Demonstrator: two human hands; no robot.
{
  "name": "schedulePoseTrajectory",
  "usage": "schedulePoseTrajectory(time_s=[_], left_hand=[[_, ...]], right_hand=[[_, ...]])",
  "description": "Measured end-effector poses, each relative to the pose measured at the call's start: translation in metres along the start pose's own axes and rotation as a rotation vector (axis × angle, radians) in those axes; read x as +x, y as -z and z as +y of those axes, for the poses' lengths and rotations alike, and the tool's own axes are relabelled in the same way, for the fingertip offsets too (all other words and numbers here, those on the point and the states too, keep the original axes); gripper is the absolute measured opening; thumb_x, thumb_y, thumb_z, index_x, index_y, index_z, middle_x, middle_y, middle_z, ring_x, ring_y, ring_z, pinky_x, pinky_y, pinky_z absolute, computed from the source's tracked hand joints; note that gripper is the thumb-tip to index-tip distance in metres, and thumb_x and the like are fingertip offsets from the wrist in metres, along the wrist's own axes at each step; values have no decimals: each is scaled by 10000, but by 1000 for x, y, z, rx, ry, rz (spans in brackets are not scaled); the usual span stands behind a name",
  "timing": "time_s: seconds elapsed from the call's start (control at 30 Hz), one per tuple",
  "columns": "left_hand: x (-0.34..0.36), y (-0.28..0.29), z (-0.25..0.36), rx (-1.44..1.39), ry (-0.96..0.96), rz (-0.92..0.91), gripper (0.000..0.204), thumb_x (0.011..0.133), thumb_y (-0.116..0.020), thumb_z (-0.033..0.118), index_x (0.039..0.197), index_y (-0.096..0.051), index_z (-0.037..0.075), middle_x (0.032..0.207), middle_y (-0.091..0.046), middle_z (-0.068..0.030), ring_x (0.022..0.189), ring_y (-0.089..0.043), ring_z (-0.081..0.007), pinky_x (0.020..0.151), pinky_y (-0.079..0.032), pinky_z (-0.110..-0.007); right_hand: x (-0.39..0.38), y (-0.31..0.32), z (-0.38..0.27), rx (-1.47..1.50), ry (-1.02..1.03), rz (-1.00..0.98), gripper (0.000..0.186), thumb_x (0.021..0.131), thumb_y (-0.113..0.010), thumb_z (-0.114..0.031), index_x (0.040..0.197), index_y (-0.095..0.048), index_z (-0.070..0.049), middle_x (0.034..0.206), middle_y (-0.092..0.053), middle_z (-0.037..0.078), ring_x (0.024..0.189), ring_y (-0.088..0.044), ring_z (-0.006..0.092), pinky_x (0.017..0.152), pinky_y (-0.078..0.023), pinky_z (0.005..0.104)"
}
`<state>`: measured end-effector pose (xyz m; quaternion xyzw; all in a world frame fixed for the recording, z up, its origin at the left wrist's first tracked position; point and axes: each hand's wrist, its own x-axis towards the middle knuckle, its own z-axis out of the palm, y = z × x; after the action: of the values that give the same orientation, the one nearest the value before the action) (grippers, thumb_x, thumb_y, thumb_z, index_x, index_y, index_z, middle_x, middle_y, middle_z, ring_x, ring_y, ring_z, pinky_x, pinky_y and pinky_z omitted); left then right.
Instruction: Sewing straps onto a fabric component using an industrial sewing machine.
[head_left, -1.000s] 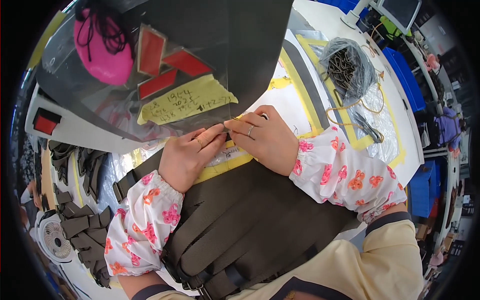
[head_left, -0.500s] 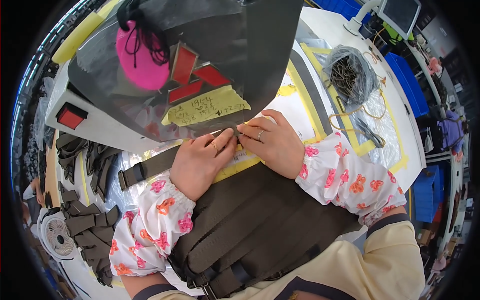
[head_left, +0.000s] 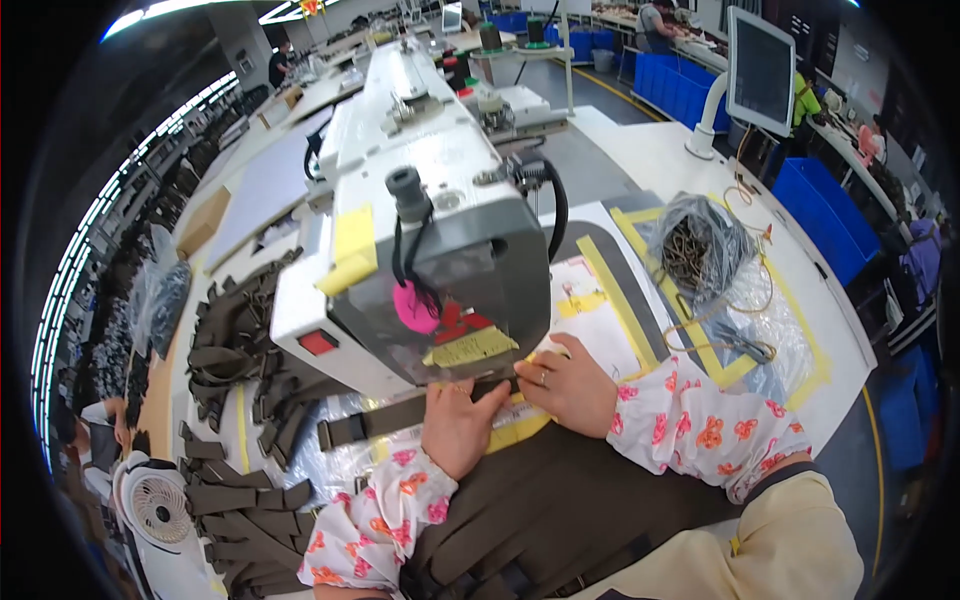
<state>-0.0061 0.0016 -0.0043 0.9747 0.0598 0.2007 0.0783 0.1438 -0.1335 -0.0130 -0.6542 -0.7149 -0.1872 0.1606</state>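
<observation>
A dark olive webbing strap (head_left: 378, 421) with a buckle at its left end lies across the work surface, below the head of a white sewing machine (head_left: 440, 185). My left hand (head_left: 462, 425) is closed over the strap, thumb and fingers pressing it down. Close beside it, my right hand (head_left: 572, 388) pinches the strap's right part under the machine head. The machine's clear shield and my fingers hide the exact stitching spot. Below both hands, a pile of wide dark straps (head_left: 560, 500) spreads toward my body.
Heaped straps (head_left: 250, 530) and a small white fan (head_left: 157, 503) are at the left. To the right stand a plastic bag of metal rings (head_left: 690, 250), a cord (head_left: 700, 340) and a monitor (head_left: 760, 75). Blue bins (head_left: 825, 220) and other people are farther back.
My view has lifted and drawn back, so the whole machine and more of the room show. Both hands stay on the strap in much the same place.
</observation>
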Motion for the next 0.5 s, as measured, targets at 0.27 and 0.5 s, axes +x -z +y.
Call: schedulePoseTrajectory(time_s=[0.27,0.5], left_hand=[[1,3,-1,11,-38,66,272,673,-640,96,938,-667,152,1026,-615,-39,893,-595,-200,699,-380,-351],[8,3,-7,33,-105,81,232,680,-620,68,904,-663,114,983,-641,-11,823,-620,-195,705,-427,-336]], right_hand=[[0,5,-1,6,-42,-43,214,663,-611,-128,877,-616,-111,1064,-595,-11,962,-520,132,970,-308,450],[4,3,3,-8,-36,-2,125,729,-555,-122,837,-616,-110,1010,-585,0,937,-530,148,982,-286,476]])
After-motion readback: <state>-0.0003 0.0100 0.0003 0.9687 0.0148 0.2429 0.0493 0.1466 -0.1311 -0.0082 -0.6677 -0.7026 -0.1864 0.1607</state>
